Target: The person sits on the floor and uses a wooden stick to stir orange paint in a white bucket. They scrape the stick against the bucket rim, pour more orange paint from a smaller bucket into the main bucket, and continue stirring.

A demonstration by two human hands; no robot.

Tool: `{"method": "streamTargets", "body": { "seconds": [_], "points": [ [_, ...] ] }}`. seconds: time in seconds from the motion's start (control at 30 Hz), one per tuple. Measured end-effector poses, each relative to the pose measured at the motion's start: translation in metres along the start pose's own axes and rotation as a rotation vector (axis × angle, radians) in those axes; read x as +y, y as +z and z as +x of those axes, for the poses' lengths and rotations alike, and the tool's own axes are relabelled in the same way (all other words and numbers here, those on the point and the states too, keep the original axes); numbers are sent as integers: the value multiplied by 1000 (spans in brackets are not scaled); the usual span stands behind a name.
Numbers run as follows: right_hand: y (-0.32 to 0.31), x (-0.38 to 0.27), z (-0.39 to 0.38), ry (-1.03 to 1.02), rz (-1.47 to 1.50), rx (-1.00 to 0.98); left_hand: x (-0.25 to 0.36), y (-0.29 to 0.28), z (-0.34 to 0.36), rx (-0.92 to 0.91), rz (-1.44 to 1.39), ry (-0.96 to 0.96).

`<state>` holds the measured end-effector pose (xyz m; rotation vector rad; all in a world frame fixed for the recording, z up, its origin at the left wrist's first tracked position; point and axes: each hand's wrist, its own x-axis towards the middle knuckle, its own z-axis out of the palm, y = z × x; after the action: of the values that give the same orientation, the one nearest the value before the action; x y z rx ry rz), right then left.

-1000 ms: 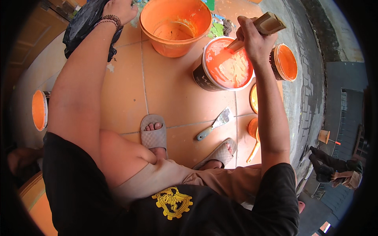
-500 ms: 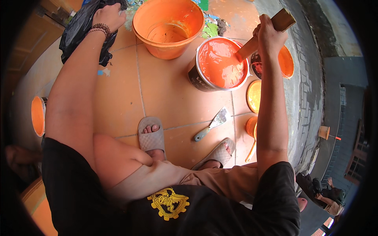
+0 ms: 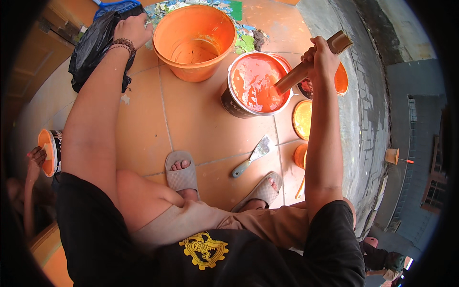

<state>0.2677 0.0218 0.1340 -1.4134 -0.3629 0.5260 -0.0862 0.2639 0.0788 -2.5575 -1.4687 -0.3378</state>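
Note:
My right hand (image 3: pixel 323 58) is wrapped round a wooden stick (image 3: pixel 297 75). The stick's lower end dips at a slant into glossy orange paint (image 3: pixel 253 83), which nearly fills a dark-sided bucket (image 3: pixel 235 106) with a white rim. At the upper left my left hand (image 3: pixel 133 29), a beaded bracelet at its wrist, is closed at the edge of a crumpled black plastic bag (image 3: pixel 93 52) and appears to grip it; the fingertips are hidden. Between my hands stands a wide orange tub (image 3: pixel 174 67), with only stains and residue inside.
A putty knife (image 3: pixel 253 157) lies on the tiles near my sandals. Right of the paint bucket are a yellow-orange lid (image 3: pixel 301 119) and a small orange container (image 3: pixel 300 155). Paint scraps (image 3: pixel 246 43) litter the floor behind. At far left another person's hand (image 3: pixel 36 158) touches a paint pail (image 3: pixel 56 150).
The stick has shifted within the paint, my right hand still on it. Another person's hand has come up to the pail at far left. My view has tilted slightly.

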Motion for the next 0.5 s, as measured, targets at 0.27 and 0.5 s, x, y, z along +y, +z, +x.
{"method": "streamTargets", "body": {
  "seconds": [0.27,0.5],
  "points": [
    [-27,28,12,169,258,203,6,-13,-2,-81,29,-21],
    [-59,17,24,203,366,331,9,-14,0,-104,38,-24]
  ]
}}
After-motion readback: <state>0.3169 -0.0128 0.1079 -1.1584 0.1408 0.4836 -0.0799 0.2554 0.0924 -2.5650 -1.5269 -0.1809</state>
